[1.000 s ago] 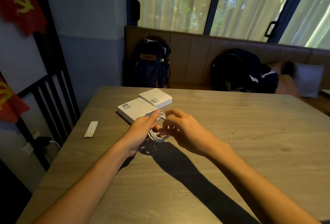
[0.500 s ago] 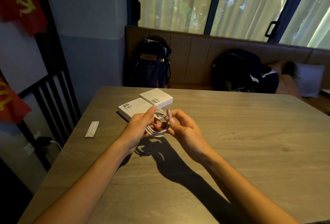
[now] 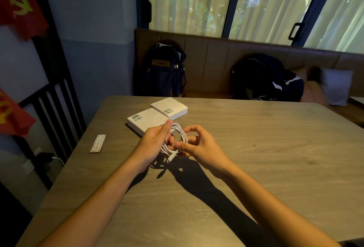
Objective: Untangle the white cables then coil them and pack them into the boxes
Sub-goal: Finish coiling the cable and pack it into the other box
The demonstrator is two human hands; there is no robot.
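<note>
A white cable [image 3: 180, 134] wound into a small coil hangs a little above the wooden table [image 3: 256, 148]. My left hand [image 3: 155, 141] grips the coil's left side, thumb on top. My right hand [image 3: 199, 144] pinches the cable near its plug end, which sticks out below the coil. Two shut white boxes lie just beyond the hands: the near box [image 3: 145, 119] partly behind my left hand, and the far box [image 3: 169, 108] touching it at the back.
A narrow paper packet [image 3: 97, 143] lies near the table's left edge. Behind the table runs a padded bench with a dark backpack [image 3: 165, 71], a black bag [image 3: 264, 77] and a grey cushion [image 3: 336, 86]. A black railing stands at the left.
My right hand has come round from the coil's top to its lower side, and the plug end now points down below the coil. The left hand has kept its grip.
</note>
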